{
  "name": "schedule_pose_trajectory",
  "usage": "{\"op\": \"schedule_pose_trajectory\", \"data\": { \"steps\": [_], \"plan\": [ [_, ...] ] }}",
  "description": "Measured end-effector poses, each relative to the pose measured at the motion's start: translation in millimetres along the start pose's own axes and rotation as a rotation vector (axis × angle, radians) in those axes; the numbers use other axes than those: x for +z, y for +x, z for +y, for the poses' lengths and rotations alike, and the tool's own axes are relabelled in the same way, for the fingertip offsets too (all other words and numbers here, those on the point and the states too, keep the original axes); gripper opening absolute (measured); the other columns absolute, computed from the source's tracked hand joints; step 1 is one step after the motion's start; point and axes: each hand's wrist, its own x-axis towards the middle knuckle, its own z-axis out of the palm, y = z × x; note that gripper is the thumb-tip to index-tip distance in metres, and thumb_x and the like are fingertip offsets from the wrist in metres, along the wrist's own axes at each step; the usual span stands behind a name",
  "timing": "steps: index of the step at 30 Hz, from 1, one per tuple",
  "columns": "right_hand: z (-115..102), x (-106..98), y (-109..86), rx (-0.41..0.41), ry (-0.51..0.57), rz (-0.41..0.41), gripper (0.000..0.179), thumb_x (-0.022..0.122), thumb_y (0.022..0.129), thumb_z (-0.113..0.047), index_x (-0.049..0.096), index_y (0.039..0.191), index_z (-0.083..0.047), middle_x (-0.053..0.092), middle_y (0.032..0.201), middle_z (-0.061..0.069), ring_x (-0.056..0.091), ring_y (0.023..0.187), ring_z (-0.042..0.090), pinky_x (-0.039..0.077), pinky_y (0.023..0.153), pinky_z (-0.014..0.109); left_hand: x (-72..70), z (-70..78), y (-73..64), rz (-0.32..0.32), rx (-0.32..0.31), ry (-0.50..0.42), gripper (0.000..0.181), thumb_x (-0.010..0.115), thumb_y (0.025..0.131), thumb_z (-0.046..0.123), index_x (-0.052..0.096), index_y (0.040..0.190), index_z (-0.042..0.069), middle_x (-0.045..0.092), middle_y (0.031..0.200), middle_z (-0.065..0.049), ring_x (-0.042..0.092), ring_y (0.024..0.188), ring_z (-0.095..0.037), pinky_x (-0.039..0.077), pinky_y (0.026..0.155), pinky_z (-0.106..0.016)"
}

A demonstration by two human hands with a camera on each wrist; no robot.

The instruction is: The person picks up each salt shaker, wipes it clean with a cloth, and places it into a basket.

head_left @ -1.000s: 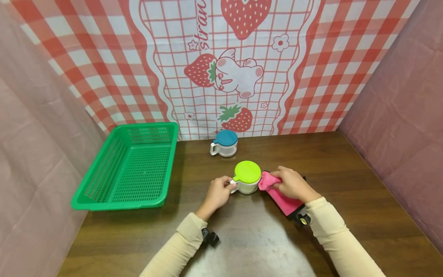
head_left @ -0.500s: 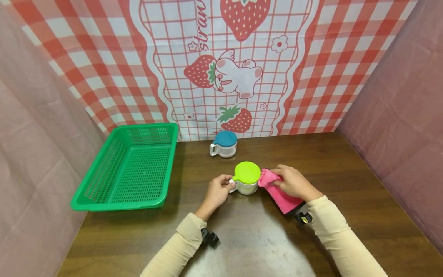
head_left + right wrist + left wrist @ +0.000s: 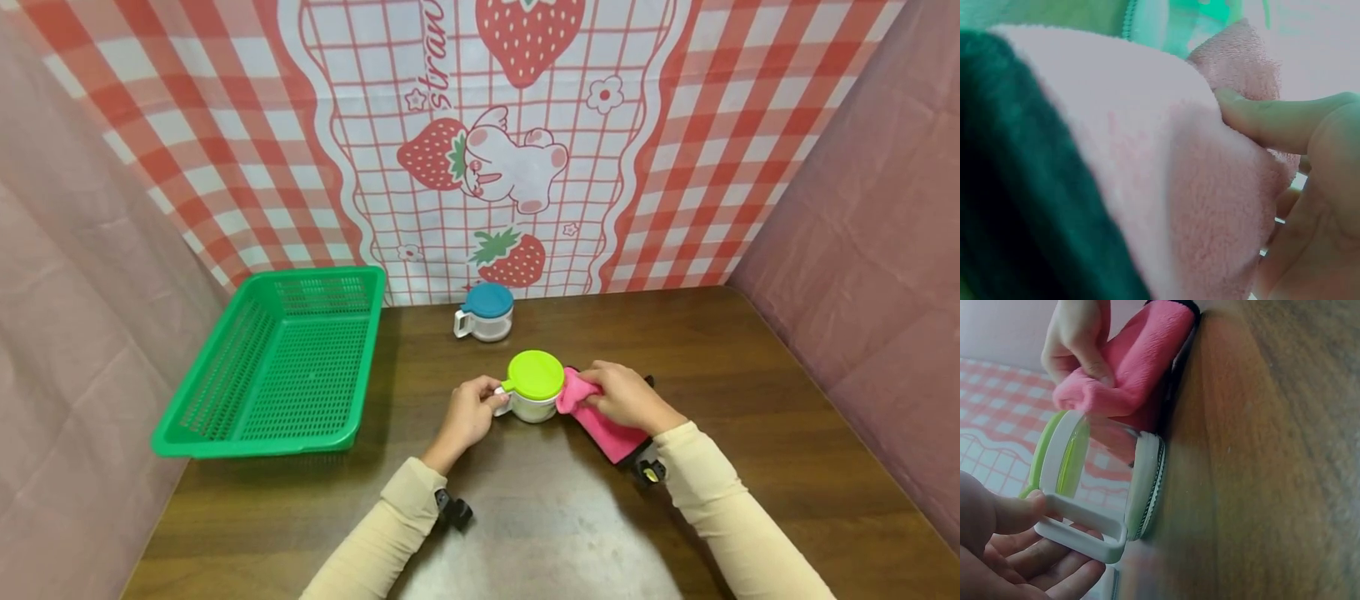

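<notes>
A clear seasoning jar (image 3: 534, 409) with a lime-green lid (image 3: 536, 375) and a white handle (image 3: 1082, 526) stands upright on the table. My left hand (image 3: 470, 413) pinches that handle between thumb and fingers, as the left wrist view shows. On the other side of the jar, my right hand (image 3: 628, 395) grips a bunched pink cloth (image 3: 611, 432) with dark edging. The gathered end of the cloth touches the jar's side, and its loose part hangs toward the table. In the right wrist view the cloth (image 3: 1135, 150) fills much of the picture, with the thumb pressing on it.
A second jar with a blue lid (image 3: 490, 302) stands farther back, near the checked strawberry backdrop (image 3: 510, 167). At the left is a green perforated basket (image 3: 370, 358) on the brown wooden table (image 3: 525, 525). Pink curtains (image 3: 862, 200) border both sides.
My right hand and the cloth shift slightly back and forth against the jar's side. The left hand keeps its grip on the handle, and the jar stays almost in place.
</notes>
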Motion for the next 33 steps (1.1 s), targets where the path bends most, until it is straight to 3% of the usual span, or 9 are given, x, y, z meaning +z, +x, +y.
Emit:
{"op": "schedule_pose_trajectory", "data": {
  "steps": [10,16,23,33],
  "plan": [
    [-3,10,3.2,0.002,-0.071,-0.061,0.029,0.064,0.073,0.001,0.075,0.099,-0.007,0.060,0.081,0.006,0.056,0.071,0.021,0.047,0.067,0.039,-6.3,-2.3,4.3,-0.032,0.013,0.020,0.013,0.066,0.090,0.010,0.070,0.096,0.000,0.074,0.091,-0.014,0.065,0.081,-0.020,0.050,0.074,-0.029],
    [-7,14,4.6,-0.015,-0.133,-0.081,0.018,0.063,0.068,0.003,0.068,0.076,-0.013,0.052,0.071,0.002,0.046,0.065,0.017,0.039,0.060,0.033,-8.1,-2.2,6.8,-0.054,0.000,0.014,0.011,0.065,0.091,0.009,0.069,0.097,0.000,0.073,0.092,-0.014,0.061,0.079,-0.018,0.048,0.073,-0.029],
    [-6,4,1.0,0.030,-0.105,-0.114,0.035,0.064,0.074,0.000,0.074,0.106,-0.006,0.063,0.087,0.008,0.061,0.080,0.026,0.050,0.072,0.044,-7.5,1.1,8.8,-0.058,-0.012,0.022,0.012,0.063,0.091,0.008,0.068,0.097,0.000,0.073,0.094,-0.014,0.061,0.082,-0.020,0.048,0.074,-0.030],
    [-4,-6,-1.3,0.030,-0.041,-0.064,0.028,0.063,0.076,0.001,0.073,0.101,-0.008,0.062,0.084,0.006,0.060,0.080,0.026,0.049,0.074,0.045,-6.0,1.6,8.1,-0.060,-0.071,0.003,0.014,0.063,0.091,0.009,0.068,0.101,-0.001,0.072,0.099,-0.016,0.063,0.088,-0.024,0.050,0.080,-0.035]
  ]
}}
